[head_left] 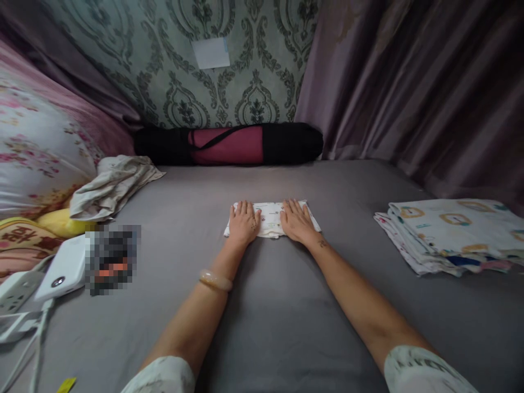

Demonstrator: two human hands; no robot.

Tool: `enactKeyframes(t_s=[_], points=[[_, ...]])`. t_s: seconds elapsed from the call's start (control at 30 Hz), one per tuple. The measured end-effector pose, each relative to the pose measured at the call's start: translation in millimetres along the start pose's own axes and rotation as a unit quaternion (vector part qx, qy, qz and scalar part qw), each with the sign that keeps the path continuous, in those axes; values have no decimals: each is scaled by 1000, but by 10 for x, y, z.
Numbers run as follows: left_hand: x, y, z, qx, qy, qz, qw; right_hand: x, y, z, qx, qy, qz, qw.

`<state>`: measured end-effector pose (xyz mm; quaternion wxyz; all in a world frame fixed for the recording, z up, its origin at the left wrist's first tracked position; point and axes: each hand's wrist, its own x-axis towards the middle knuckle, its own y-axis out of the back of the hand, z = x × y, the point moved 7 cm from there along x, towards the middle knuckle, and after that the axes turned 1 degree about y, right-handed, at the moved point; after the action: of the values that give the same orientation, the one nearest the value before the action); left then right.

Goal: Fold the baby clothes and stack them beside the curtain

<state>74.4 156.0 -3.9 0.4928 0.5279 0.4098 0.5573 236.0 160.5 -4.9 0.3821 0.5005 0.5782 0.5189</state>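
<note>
A small folded white cloth with a faint print (pixel 271 217) lies on the grey bed sheet (pixel 286 305) straight ahead. My left hand (pixel 244 222) rests flat on its left half, fingers stretched out. My right hand (pixel 297 219) presses flat on its right half, fingers likewise extended. Both palms face down and nothing is gripped. A pale bangle (pixel 215 280) sits on my left wrist.
A stack of folded printed cloths (pixel 450 234) lies at the right. A crumpled beige cloth (pixel 112 185) and floral pillows (pixel 36 158) sit at the left, with a white power bank (pixel 63 267) and power strip (pixel 16 292). A black-and-red roll bag (pixel 229 144) lies against the wall.
</note>
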Motion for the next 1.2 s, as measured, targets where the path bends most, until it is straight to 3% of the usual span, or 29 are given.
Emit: enactKeyframes(t_s=[0.23, 0.43, 0.8, 1.03, 1.2], points=[[2, 11, -82, -2, 18, -19, 1000, 16, -27, 78, -14, -27, -7, 1000], [23, 21, -246, 12, 60, -11, 998, 28, 62, 254, -27, -70, 45, 996], [59, -67, -343, -30, 81, -45, 995, 96, -16, 402, 23, -101, 6, 995], [36, 136, -576, 6, 129, -32, 991, 120, 188, 905, 181, -187, 5, 966], [43, 142, -722, -59, 138, -94, 984, -29, 158, 1155, 186, -266, -56, 944]])
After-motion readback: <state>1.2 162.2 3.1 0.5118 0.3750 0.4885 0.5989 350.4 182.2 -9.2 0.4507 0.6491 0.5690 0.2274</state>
